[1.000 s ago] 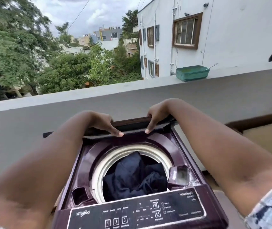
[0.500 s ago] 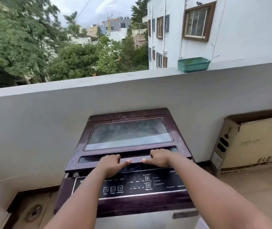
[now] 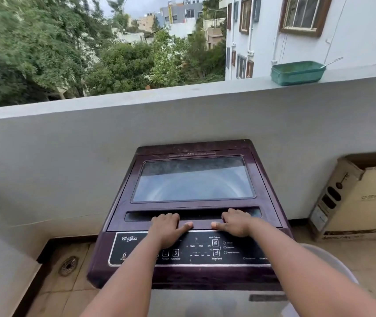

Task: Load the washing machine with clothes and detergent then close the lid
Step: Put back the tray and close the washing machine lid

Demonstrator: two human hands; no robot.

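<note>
Under both hands the lid [image 3: 194, 191] of the washing machine [image 3: 191, 225] now lies flat and shut, where a second ago it stood folded up at the back with the drum open and dark clothes showing inside, and half a second ago it was nearly down with a dark gap at its front edge. That gap is gone. The left hand [image 3: 165, 231] and the right hand [image 3: 236, 224] rest side by side on the lid's front bar, fingers laid over into the handle recess and thumbs pointing toward each other; they press on it with fingers only lightly bent, not clenched, and whether the fingertips hook under the recess edge cannot be told. With the lid seated, the closing step looks done, so the task appears to be at its end. The clothes are now hidden: the lid's window reflects sky and shows only a faint curve of the drum. No detergent is visible anywhere, so whether it went in cannot be judged. Just nearer than the hands, the control panel [image 3: 205, 250] is partly covered by the left wrist, and its small print is too blurred to read.
</note>
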